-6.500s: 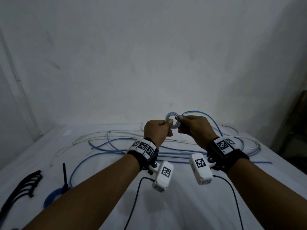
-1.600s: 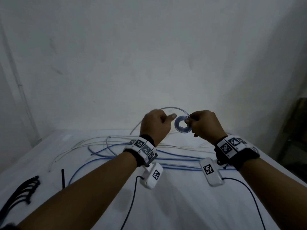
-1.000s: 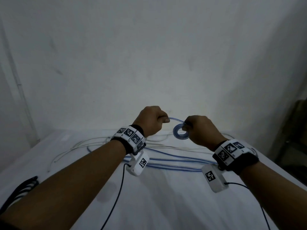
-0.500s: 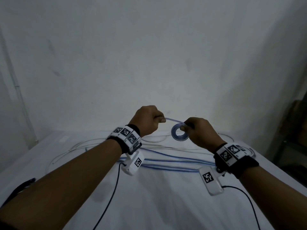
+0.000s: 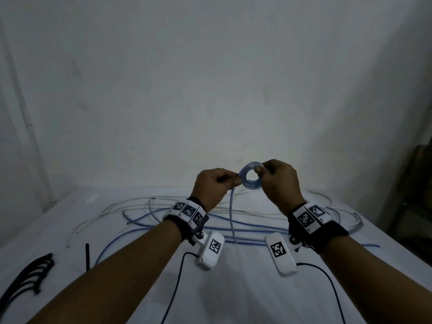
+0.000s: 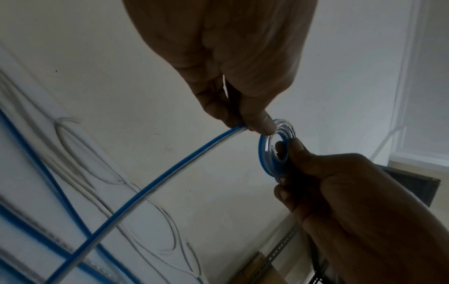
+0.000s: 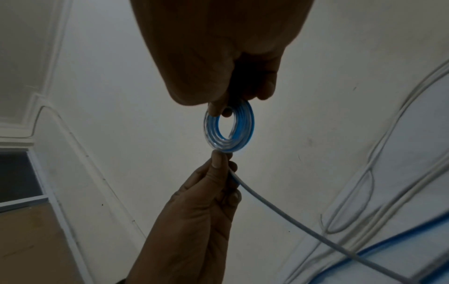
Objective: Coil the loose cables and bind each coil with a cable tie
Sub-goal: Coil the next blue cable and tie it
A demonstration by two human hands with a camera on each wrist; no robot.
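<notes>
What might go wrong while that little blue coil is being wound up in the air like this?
The coil is held only by the right hand pinching its rim, so it may spring open. The blue cable fed by the left hand trails into loose cables on the table and may snag.

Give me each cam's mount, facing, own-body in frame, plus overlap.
Head: on the head, looking forward and down at the table; both forearms, left hand, right hand.
Left wrist: on the left wrist, looking along the fingers at the blue coil; both hands.
Right wrist: on the right wrist, same, mirrored.
Shared: coil, both hands.
</notes>
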